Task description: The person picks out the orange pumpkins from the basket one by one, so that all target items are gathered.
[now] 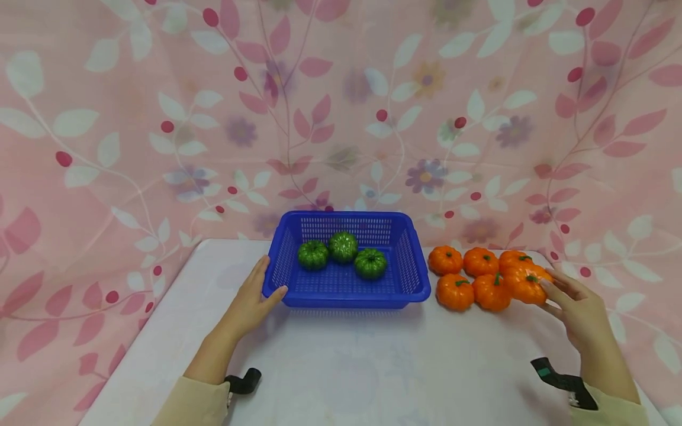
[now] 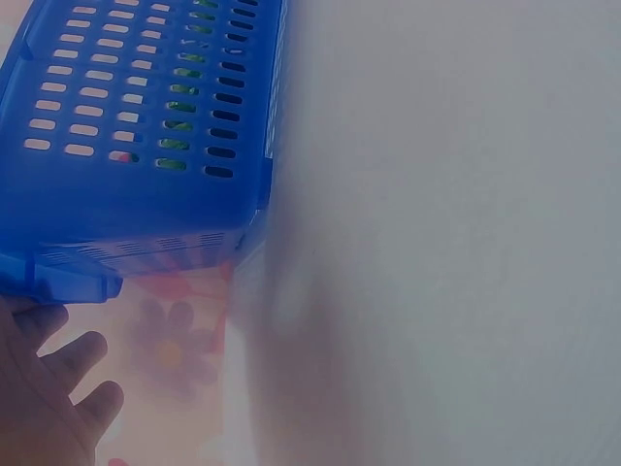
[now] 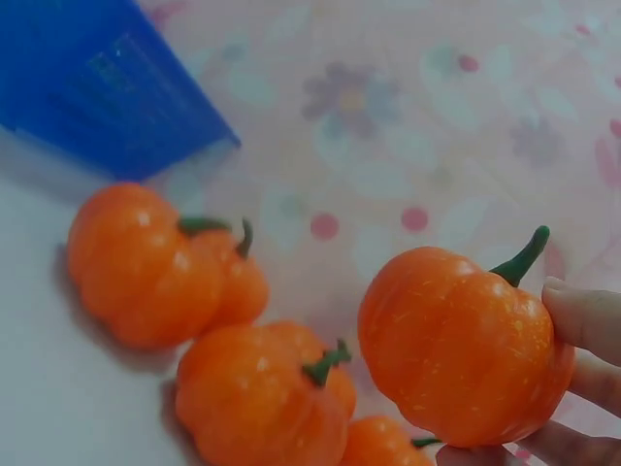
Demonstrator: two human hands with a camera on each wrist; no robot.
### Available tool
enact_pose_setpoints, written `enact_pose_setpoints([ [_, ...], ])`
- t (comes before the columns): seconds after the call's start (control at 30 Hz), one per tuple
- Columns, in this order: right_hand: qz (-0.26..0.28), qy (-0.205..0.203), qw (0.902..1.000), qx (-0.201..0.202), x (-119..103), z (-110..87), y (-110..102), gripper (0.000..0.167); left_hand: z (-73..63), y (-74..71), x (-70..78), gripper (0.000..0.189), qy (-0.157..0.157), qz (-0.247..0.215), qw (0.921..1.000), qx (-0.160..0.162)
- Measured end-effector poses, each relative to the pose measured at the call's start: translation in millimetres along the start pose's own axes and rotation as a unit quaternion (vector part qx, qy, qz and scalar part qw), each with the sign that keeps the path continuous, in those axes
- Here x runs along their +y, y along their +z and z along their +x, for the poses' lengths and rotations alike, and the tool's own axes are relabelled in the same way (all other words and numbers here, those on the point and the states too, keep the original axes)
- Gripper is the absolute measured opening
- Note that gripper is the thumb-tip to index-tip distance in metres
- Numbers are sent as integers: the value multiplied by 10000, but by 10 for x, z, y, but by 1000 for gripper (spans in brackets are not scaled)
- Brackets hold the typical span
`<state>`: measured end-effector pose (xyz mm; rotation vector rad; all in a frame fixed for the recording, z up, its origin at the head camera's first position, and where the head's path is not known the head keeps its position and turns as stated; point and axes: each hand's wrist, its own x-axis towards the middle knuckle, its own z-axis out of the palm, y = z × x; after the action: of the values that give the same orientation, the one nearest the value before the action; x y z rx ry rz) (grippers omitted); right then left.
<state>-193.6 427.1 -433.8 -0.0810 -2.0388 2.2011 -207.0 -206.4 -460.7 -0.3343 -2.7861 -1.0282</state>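
Note:
A blue plastic basket [image 1: 346, 299] stands on the white table with three green pumpkins [image 1: 343, 247] inside. My left hand [image 1: 253, 305] rests against its left end, thumb at the front rim; in the left wrist view the fingers [image 2: 73, 361] are spread beside the basket's rim [image 2: 68, 282]. At the right, my right hand [image 1: 578, 307] holds an orange pumpkin [image 1: 527, 283] between thumb and fingers. The right wrist view shows this orange pumpkin [image 3: 461, 349] lifted, its green stem upward. Several other orange pumpkins [image 1: 455, 291] sit in two rows between the basket and my right hand.
A pink floral cloth [image 1: 341, 118] hangs behind the white table [image 1: 362, 367]. Black straps with small mounts [image 1: 559, 378] are on both wrists. The basket's right wall [image 1: 418, 260] stands close to the nearest orange pumpkins.

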Motion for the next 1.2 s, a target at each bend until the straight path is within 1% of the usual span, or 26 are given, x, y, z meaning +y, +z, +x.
enact_pose_setpoints([
  [0.07, -26, 115, 9999, 119, 56, 2, -72, 42, 4, 2, 4, 89, 7, -2, 10000, -10],
  [0.13, 18, 302, 9991, 282, 107, 0, -135, 50, 10, 2, 10, 90, 2, -3, 10000, -21],
  [0.2, -15, 604, 9969, 497, 151, -1, -189, 62, 21, 3, 17, 90, 18, -1, 10000, -25],
  [0.3, -140, 1089, 9906, 817, 197, 18, -257, 84, 32, 4, 26, 89, 17, 10, 10000, -1],
  [0.37, -156, 1305, 9869, 932, 231, 46, -300, 93, 34, 2, 22, 89, 13, 26, 10000, 12],
  [0.4, -130, 1363, 9859, 965, 248, 65, -317, 89, 30, -2, 18, 89, -3, 34, 10000, 4],
  [0.47, -105, 1411, 9850, 988, 287, 112, -345, 74, 21, -9, 8, 89, -24, 40, 10000, 4],
  [0.57, -126, 1357, 9855, 1015, 369, 180, -377, 34, 10, -19, -8, 89, -52, 32, 10000, 13],
  [0.6, -155, 1365, 9849, 1051, 391, 200, -382, 24, 7, -20, -10, 89, -55, 27, 10000, 16],
  [0.63, -239, 1376, 9843, 1078, 414, 216, -387, 22, 5, -18, -12, 89, -47, 25, 10000, 25],
  [0.7, -336, 1526, 9811, 1143, 453, 237, -398, 23, 4, -16, -14, 89, -49, 19, 10000, 26],
  [0.87, -421, 1987, 9705, 1299, 481, 261, -397, 56, 2, -6, -13, 89, -31, 18, 10000, 13],
  [0.97, -597, 2083, 9675, 1307, 488, 277, -384, 81, 1, -1, -14, 89, -25, 24, 10000, 10],
  [1.03, -706, 2099, 9668, 1274, 495, 289, -372, 88, 2, 1, -13, 89, -26, 8, 10000, 30],
  [1.07, -717, 2072, 9677, 1246, 499, 292, -366, 88, 2, 0, -11, 89, -32, -3, 10000, 39],
  [1.1, -668, 2042, 9689, 1231, 505, 293, -364, 85, 2, -1, -9, 89, -32, -12, 10000, 39],
  [1.13, -574, 2006, 9703, 1224, 511, 291, -366, 79, 4, 1, -8, 89, -24, -8, 10000, 50],
  [1.2, -294, 1913, 9733, 1233, 526, 284, -373, 61, 6, 2, -3, 89, -22, -14, 10000, 26],
])
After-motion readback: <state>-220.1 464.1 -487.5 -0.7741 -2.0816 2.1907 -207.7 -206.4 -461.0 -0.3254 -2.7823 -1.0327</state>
